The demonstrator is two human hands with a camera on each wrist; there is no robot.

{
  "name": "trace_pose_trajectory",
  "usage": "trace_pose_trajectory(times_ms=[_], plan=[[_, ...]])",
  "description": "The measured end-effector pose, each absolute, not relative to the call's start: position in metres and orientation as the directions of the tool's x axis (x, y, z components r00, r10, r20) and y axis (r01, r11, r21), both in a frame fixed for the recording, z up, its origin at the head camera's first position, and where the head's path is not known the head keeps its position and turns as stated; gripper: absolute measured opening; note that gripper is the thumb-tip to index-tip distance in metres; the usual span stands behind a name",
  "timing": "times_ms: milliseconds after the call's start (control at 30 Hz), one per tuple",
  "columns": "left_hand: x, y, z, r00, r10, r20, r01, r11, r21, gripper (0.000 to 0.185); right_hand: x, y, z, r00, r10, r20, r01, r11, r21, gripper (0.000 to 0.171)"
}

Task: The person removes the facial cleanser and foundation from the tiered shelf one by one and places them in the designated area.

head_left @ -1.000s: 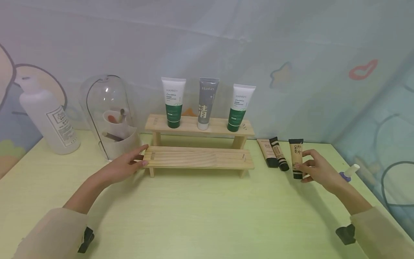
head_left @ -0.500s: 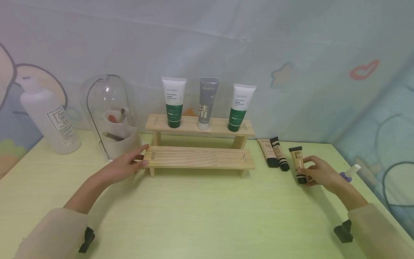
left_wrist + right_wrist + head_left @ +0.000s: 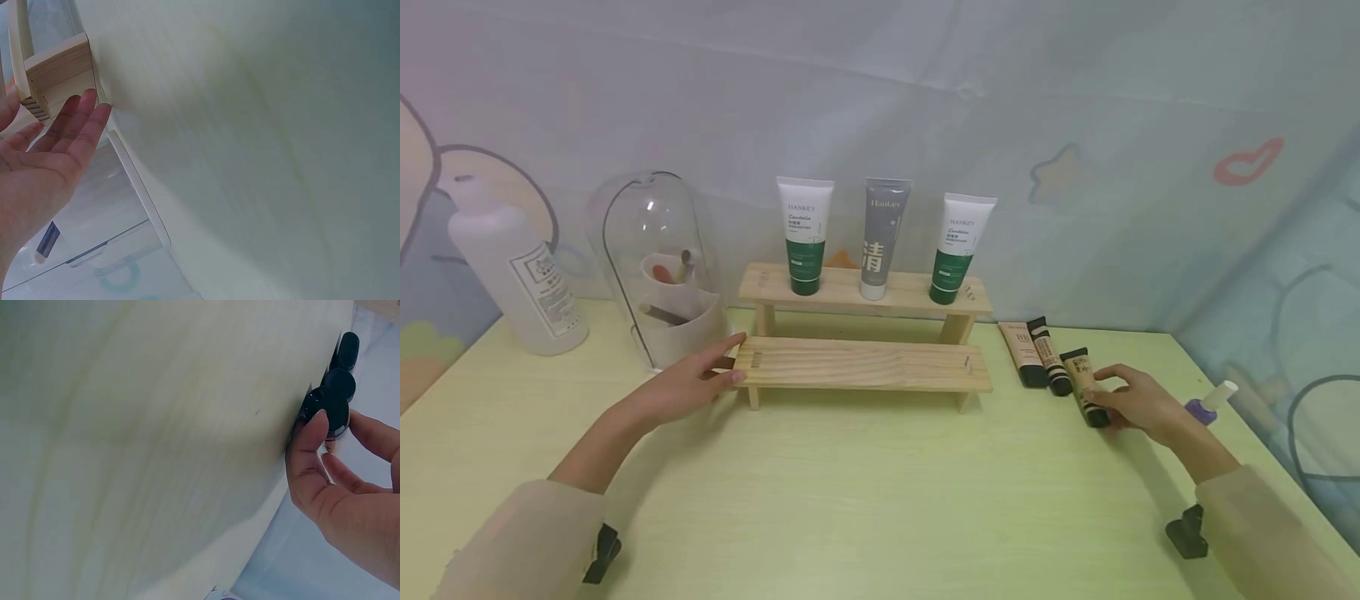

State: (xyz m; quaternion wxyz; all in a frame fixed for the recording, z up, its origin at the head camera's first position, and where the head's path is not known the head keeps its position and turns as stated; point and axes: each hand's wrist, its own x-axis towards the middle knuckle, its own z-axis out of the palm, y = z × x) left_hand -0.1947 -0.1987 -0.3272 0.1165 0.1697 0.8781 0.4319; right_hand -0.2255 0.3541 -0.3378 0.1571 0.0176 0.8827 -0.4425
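My right hand [image 3: 1138, 404] pinches a beige cosmetic tube [image 3: 1081, 379] with a black cap, low at the table's right side. In the right wrist view, thumb and fingers lie about its black cap [image 3: 329, 411]. Just left of it lie a beige BB cream tube [image 3: 1021, 350] and a slim black-and-beige tube [image 3: 1048, 354]. My left hand [image 3: 681, 387] touches the left end of a two-step wooden shelf [image 3: 857, 364], its fingers extended in the left wrist view. On the upper step stand two white-and-green tubes [image 3: 806, 233] [image 3: 961, 246] and one grey tube [image 3: 883, 237].
A white pump bottle [image 3: 520, 267] stands at the back left. Beside it, a clear dome [image 3: 651, 208] covers a white holder [image 3: 681, 342] with brushes or similar sticks. A purple bottle with a white cap [image 3: 1212, 402] stands near the right edge. A printed cloth [image 3: 1075, 100] hangs behind the table.
My right hand has lowered the beige tube, tilting it from upright to slanted beside the other two tubes. The left hand has stayed at the shelf's end.
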Motion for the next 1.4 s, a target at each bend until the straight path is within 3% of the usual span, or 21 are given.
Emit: trace_pose_trajectory(times_ms=[500,1400], plan=[[-0.196,-0.200,-0.326,-0.917,0.390,-0.079,0.177,0.577,0.797,0.062,-0.233,0.350,-0.338,-0.954,-0.127,-0.270,0.169,0.517,-0.839,0.051],[-0.195,-0.198,-0.327,-0.918,0.391,-0.068,0.184,0.571,0.800,0.061,-0.247,0.345,-0.342,-0.978,-0.106,-0.182,0.100,0.525,-0.845,0.048]])
